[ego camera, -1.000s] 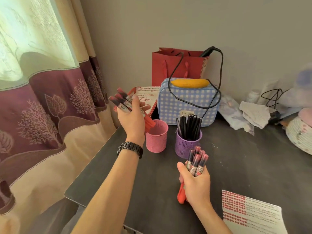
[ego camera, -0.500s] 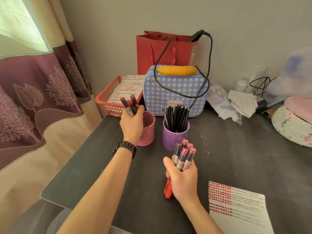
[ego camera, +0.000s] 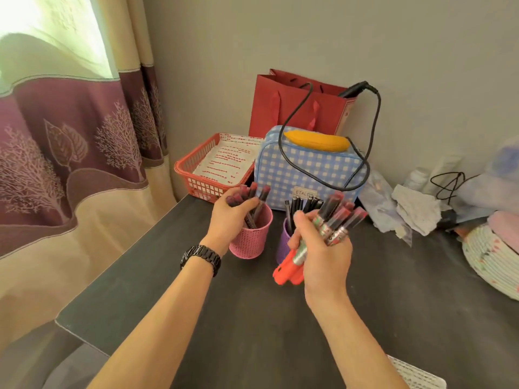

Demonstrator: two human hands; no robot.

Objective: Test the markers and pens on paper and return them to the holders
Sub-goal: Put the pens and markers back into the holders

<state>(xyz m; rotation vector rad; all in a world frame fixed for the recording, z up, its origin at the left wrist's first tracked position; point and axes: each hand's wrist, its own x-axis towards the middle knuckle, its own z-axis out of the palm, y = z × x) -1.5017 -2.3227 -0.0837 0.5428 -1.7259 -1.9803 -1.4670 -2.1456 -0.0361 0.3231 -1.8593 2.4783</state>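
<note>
The left hand (ego camera: pixel 230 216) curls round a bundle of markers (ego camera: pixel 262 193) whose lower ends dip into the pink holder (ego camera: pixel 248 242) — I'd loosen the fingers only once they touch bottom, lest the light cup tip. Right of the purple holder (ego camera: pixel 281 245) with its black pens (ego camera: pixel 304 203), the right hand (ego camera: pixel 325 259) grips a second bundle (ego camera: pixel 339 220) — caps uppermost.

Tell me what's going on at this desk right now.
A person is putting markers back after testing. The left hand grips a bunch of markers with their lower ends already inside the pink holder. The right hand holds a second bundle of markers in the air in front of the purple holder, which has black pens in it. A marked test sheet lies at the near right edge of the dark table.
</note>
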